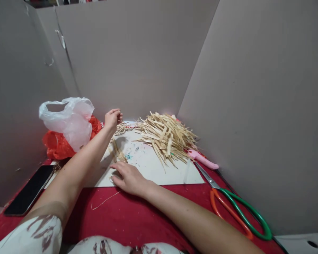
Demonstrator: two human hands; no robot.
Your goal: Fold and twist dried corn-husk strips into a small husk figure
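Note:
My left hand [112, 120] is raised over the far left of the white board [151, 173], its fingers curled in. What they may hold is hidden. Just beyond it lies a small tangle of thin tan cord [124, 127]. My right hand [129, 178] is low over the board's front edge, thumb and fingers apart, with nothing visible between them. A few thin tan strips [118, 152] lie on the board between the two hands. At the back right is a large heap of flat, dry straw strips [166, 135].
Scissors [214, 184] with orange and green handles and a pink-handled tool [202, 159] lie at right. At left are a phone [29, 190], a white plastic bag [74, 121] and a red bag [58, 144]. Grey panels [137, 63] enclose the red cloth [106, 222].

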